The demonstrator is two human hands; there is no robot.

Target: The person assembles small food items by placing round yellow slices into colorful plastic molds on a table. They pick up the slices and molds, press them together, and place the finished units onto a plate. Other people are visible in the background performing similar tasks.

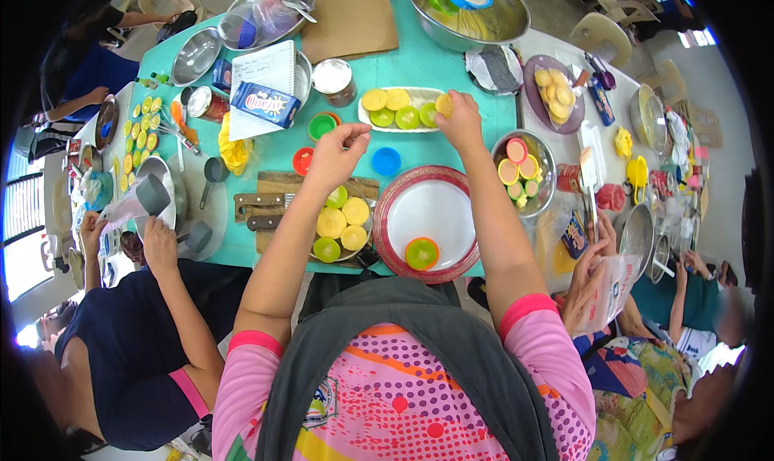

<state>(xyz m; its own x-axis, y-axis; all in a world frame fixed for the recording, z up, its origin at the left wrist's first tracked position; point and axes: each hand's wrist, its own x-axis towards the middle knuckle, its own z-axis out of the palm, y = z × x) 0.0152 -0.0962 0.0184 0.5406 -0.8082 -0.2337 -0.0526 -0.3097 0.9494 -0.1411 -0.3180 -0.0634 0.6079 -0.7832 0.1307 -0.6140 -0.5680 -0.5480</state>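
Observation:
My right hand [461, 122] pinches a small yellow cake [443, 105] at the right end of a white oval dish [367, 122]. Yellow cakes [385, 99] lie along the dish's far side, with green cakes [407, 118] along the near side. My left hand [340, 151] hovers just left of the dish, fingers curled together, nothing visible in them. Around it are a green cup [322, 126], a red cup [303, 160] and a blue cup [385, 161]. Below, a bowl [352, 259] partly behind my left forearm holds yellow and green cakes. A red-rimmed plate [395, 195] carries one green cake in an orange cup [422, 254].
Two knives [260, 211] lie on a wooden board [270, 242] at left. Right of my forearm stands a steel bowl of cups [544, 147]. A can [334, 82], a blue box [264, 105] and a large mixing bowl [500, 27] stand farther back. Co-workers' hands [161, 247] flank me.

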